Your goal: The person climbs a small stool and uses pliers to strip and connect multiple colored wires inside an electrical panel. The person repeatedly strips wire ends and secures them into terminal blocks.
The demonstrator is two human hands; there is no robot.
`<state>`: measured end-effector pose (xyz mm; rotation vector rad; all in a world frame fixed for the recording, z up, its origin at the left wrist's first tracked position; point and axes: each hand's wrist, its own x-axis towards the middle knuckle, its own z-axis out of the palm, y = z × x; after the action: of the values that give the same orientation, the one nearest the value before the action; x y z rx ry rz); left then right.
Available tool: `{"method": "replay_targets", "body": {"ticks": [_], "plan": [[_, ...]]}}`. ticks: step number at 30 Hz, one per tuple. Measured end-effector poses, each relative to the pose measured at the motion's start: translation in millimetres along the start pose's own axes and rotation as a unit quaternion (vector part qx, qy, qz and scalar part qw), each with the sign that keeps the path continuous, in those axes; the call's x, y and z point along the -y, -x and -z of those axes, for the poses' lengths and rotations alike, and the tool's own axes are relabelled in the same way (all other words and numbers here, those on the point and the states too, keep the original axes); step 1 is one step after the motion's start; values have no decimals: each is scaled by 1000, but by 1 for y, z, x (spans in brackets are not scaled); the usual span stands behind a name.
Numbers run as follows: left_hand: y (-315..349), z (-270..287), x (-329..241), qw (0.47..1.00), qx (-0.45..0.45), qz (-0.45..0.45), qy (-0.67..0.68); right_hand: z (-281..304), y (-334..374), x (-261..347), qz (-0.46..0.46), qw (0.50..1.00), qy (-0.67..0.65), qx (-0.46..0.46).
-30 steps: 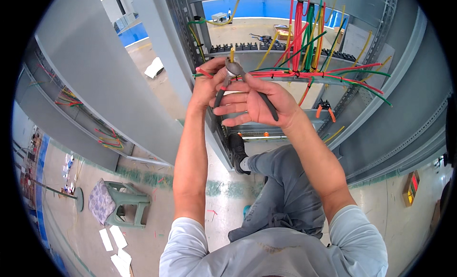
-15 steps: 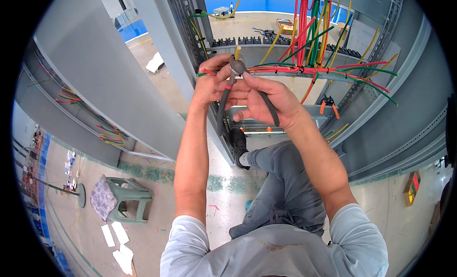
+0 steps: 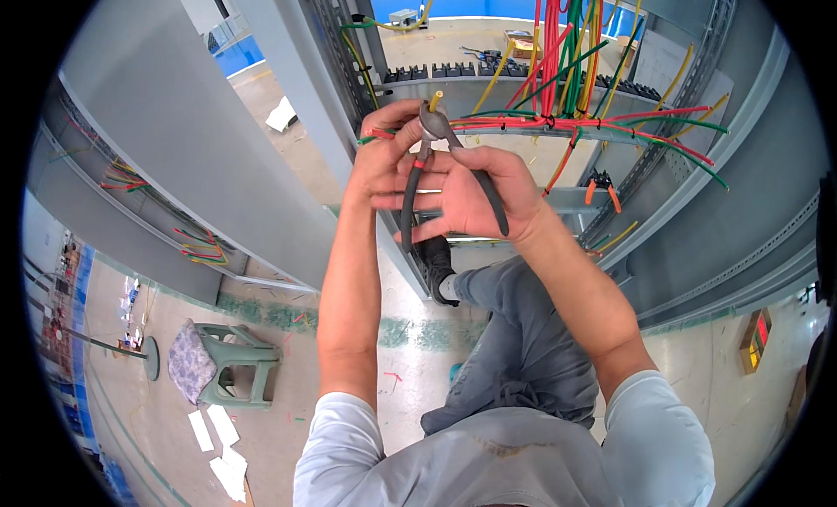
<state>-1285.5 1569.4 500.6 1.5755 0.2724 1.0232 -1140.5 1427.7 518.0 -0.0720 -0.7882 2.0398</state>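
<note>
My left hand is closed round a yellow wire, whose cut end sticks up above the fingers. Red and green wires also pass by this hand. The head of a cable cutter with dark grey handles sits at the yellow wire, its handles spread wide. One handle lies across the palm of my right hand, which holds the tool with the thumb near the head. The right fingers stretch behind the other handle. A bundle of red, green and yellow wires runs along the crossbar just beyond both hands.
Grey metal cabinet panels rise on both sides. Orange-handled pliers hang on the frame at right. Behind left stands a green stool with a patterned cloth, near papers on the floor. My shoe is beside the cabinet post.
The right fingers have straightened and spread further toward the left handle. The cutter stays at the yellow wire, which now leans slightly to the right.
</note>
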Motion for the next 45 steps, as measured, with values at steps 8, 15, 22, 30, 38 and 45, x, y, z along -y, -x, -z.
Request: {"method": "replay_targets", "body": {"ticks": [8,15,22,30,38,45], "plan": [[-1,4,1,998,-3,4,-57,-15,-13,-37,102,993,22,-49],[-20,1,4,994,-77,-65,-37,-19,-17,-52,91,988,113,-55],[0,-28,-14,916,-140,-97,-364,64,105,-106,-7,979,4,-204],[52,-39,-1,921,-303,-95,-227,108,183,-147,37,958,-26,-284],[44,-68,13,915,-315,-96,-232,113,200,-162,36,948,-1,-317],[-13,-49,34,936,-265,-141,-185,105,208,-164,54,953,-2,-298]]}}
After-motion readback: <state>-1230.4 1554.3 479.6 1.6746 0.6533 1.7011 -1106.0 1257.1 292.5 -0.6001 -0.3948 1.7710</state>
